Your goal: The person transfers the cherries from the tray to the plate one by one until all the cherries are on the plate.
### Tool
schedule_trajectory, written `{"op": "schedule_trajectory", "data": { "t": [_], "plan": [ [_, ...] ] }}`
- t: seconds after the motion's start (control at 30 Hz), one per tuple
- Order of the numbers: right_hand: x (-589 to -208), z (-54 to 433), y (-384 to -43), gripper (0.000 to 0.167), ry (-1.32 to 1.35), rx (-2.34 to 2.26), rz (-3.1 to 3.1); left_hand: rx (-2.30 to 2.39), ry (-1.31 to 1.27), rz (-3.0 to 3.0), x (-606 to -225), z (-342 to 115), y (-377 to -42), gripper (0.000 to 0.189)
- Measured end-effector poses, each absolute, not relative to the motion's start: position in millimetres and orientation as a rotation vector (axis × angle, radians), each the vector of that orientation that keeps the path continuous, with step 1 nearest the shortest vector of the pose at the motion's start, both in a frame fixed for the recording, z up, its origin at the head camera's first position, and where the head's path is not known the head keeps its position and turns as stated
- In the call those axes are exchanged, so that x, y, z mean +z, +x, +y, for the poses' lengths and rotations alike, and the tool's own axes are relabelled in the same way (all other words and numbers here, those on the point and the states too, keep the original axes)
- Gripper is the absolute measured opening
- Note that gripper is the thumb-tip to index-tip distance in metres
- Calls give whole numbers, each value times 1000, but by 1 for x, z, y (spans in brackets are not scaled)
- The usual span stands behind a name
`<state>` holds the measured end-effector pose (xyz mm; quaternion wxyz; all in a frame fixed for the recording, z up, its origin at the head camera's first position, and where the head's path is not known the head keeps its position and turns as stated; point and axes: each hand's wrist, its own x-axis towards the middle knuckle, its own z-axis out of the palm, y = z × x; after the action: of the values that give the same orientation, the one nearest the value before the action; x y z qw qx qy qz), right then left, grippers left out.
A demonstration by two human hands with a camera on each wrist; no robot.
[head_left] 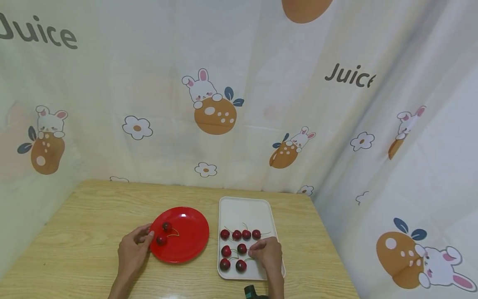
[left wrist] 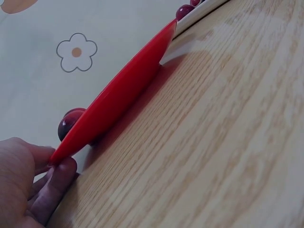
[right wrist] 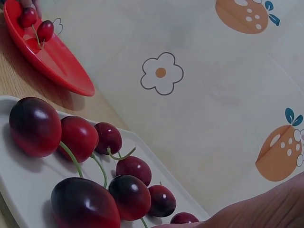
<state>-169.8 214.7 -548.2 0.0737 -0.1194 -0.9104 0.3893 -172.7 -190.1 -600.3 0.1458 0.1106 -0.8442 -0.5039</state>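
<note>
My left hand (head_left: pixel 133 250) pinches the left rim of a round red plate (head_left: pixel 192 236), thumb above and fingers beneath, as the left wrist view shows. Two dark red cherries (head_left: pixel 162 240) with joined stems lie on the plate near that thumb. On a white rectangular tray (head_left: pixel 244 209), several cherries (head_left: pixel 225 264) with green stems sit in rows. My right hand (head_left: pixel 268 252) is over the tray's right side, its thumb and fingertips together at the stem of a middle-row cherry (head_left: pixel 242 248). In the right wrist view those fingertips are out of sight below the frame.
Both dishes stand on a wood-grain table (head_left: pixel 101 216), the plate left of the tray. A pale curtain (head_left: pixel 160 91) printed with rabbits and flowers hangs behind and along the sides. Near the front edge, a small black object (head_left: pixel 251 291) shows below the tray.
</note>
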Motion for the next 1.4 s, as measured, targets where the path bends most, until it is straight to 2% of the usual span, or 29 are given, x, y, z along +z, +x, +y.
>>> {"op": "schedule_trajectory", "data": {
  "t": [0.47,0.73,1.03,1.4],
  "plan": [
    [-540,220,-168,15,-429,1275,-2711,-1440,299,-2410,-601,-190,-173,34],
    [-542,220,-167,6,-510,1709,-2570,-1450,323,-2425,-600,-189,-172,35],
    [-542,223,-170,14,-633,1893,-2512,-1437,311,-2432,-600,-190,-172,35],
    [-551,225,-169,17,-629,2054,-2345,-1431,310,-2435,-601,-190,-172,35]
  ]
}}
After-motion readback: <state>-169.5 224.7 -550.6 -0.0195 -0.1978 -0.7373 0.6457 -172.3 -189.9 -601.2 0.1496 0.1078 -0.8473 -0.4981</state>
